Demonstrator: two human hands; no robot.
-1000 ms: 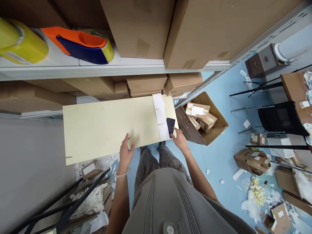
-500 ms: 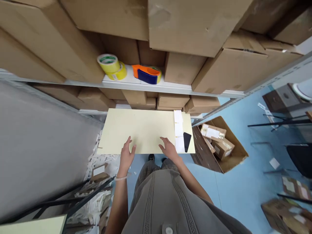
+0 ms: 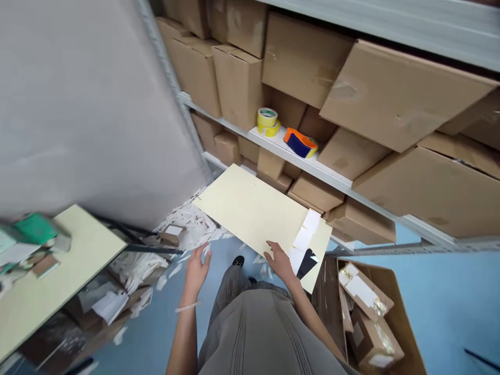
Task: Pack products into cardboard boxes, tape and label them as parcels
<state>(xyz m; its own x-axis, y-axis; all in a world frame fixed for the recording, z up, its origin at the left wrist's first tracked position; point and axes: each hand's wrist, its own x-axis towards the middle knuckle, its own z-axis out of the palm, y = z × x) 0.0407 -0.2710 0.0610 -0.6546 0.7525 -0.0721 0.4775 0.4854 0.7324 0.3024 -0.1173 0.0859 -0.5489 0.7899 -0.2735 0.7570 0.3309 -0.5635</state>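
Note:
My left hand (image 3: pixel 197 270) is open and holds nothing, in the air just off the near edge of a pale yellow board (image 3: pixel 255 208). My right hand (image 3: pixel 279 261), its fingers apart and holding nothing, hovers by the board's near edge; whether it touches cannot be made out. To the right of that hand a strip of white labels (image 3: pixel 304 237) lies across the board. Beside the strip a dark phone (image 3: pixel 307 263) lies flat, partly behind my right wrist.
A shelf (image 3: pixel 308 164) behind the board bears cardboard boxes (image 3: pixel 238 86), yellow tape rolls (image 3: pixel 267 122) and an orange-and-blue tape dispenser (image 3: pixel 300 143). An open carton (image 3: pixel 406 323) with parcels stands right. A second table (image 3: pixel 91 234) is at left; paper scraps (image 3: pixel 187 224) litter the floor.
My right hand has moved left, away from the phone. The view has swung left, bringing the second table in. The left hand has come off the board's edge.

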